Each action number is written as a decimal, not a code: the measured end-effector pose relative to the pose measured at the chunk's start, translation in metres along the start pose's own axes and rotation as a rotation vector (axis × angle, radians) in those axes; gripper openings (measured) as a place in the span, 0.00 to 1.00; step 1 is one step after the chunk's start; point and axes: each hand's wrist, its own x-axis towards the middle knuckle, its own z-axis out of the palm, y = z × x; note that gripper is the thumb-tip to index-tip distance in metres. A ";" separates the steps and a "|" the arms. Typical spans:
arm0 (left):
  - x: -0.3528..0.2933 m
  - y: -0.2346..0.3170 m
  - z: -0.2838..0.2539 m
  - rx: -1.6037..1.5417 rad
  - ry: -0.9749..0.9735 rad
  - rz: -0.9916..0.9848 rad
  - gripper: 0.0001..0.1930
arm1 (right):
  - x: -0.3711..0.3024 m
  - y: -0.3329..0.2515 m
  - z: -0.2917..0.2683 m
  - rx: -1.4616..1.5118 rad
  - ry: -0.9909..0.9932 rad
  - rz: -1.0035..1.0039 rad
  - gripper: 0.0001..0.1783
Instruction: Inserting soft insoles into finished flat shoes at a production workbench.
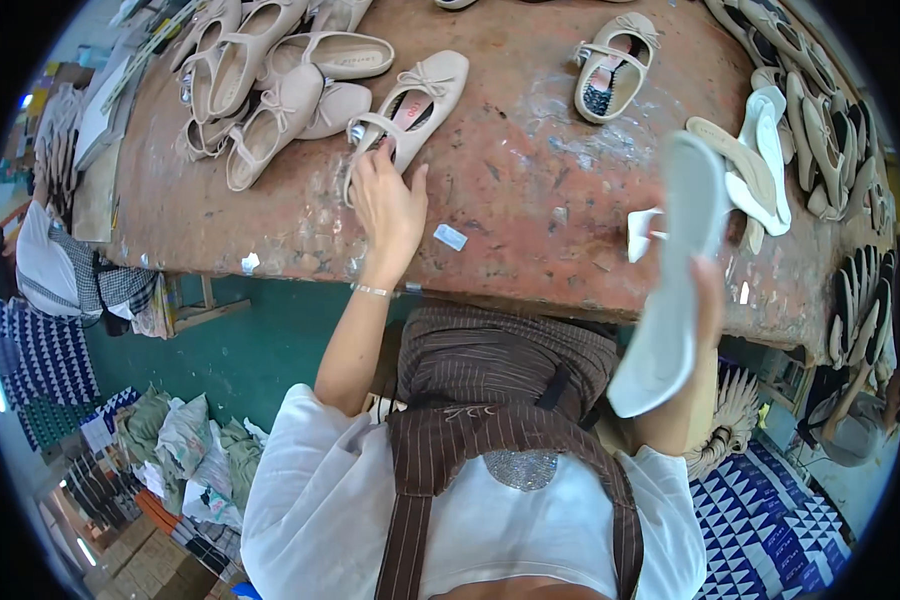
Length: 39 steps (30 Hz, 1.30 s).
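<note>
My left hand (385, 210) reaches over the table's near edge to a beige slingback shoe (435, 95) with a bow on its toe. Its fingers hook over the heel end, the thumb standing apart. Inside that shoe shows a pink and dark lining. On the right, my right hand (708, 300) grips a white shoe insole (660, 330), raised upright above the table edge and slightly blurred. Most of the right fingers are hidden behind it. Farther off, a second beige shoe (618, 70) with a bow lies alone, its patterned inside visible.
Several beige shoes (275, 130) are heaped at the table's left. On the right lie white insoles (767, 135), a beige insole (735, 165) and more shoes (825, 140). A small pale label (450, 236) rests on the worn table (530, 220). Other people sit at both sides.
</note>
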 end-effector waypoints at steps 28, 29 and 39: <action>-0.079 -0.071 -0.004 -0.729 -0.134 -0.150 0.24 | 0.030 0.123 0.107 -1.093 -0.331 -0.516 0.13; -0.079 -0.070 -0.003 -0.753 -0.132 -0.139 0.24 | 0.031 0.125 0.110 -1.077 -0.327 -0.515 0.13; -0.070 -0.069 0.005 -0.719 -0.087 -0.162 0.20 | 0.045 0.138 0.124 -1.048 -0.369 -0.531 0.13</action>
